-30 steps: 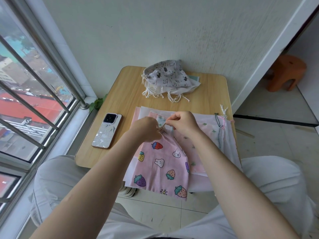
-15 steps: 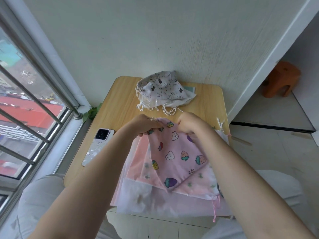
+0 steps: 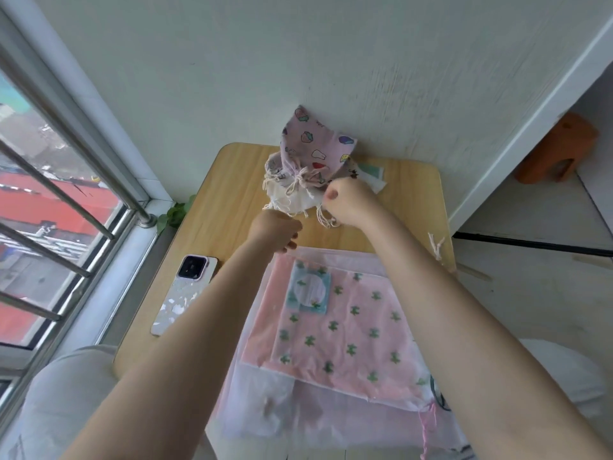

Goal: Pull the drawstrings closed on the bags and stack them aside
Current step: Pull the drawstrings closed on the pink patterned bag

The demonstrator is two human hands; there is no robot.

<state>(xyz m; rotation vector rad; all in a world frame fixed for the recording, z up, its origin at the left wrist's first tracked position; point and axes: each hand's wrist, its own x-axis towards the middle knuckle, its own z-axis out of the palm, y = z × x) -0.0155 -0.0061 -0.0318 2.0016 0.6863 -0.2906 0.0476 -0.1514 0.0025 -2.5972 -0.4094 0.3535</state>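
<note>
the right hand (image 3: 346, 202) is out over the far part of the table (image 3: 232, 207), fingers curled into a loose fist with the thumb tucked in front; it sits just beside the pile of closed bags (image 3: 292, 197), and whether it pinches one of the cream strings (image 3: 323, 219) hanging below it cannot be told. the left hand (image 3: 277, 232) is a little nearer, also loosely curled, and nothing can be seen in it; it hovers just in front of the pile without clearly touching it.

on top of that pile sits the pink fruit-print bag (image 3: 313, 147), its neck gathered tight and its drawstring knotted in a small bunch at the front, its body standing up against the wall (image 3: 298, 61). the white bags beneath it lie with fringed string ends spilling toward the hands. a pale green card (image 3: 371, 169) lies flat just right of the pile.

closer in, between the two forearms, a stack of flat open bags (image 3: 348, 327) lies on the table, the top one pink with small green figures and a blue label (image 3: 310, 292) near its upper left corner. a pink string (image 3: 428, 426) trails from the stack's near right corner, and a cream tassel (image 3: 436, 244) lies at the table's right edge.

a phone (image 3: 185, 293) lies face down on the left side of the table, well apart from the bags. a barred window (image 3: 49, 210) runs along the left, and an orange stool (image 3: 557, 151) stands on the floor to the far right.
</note>
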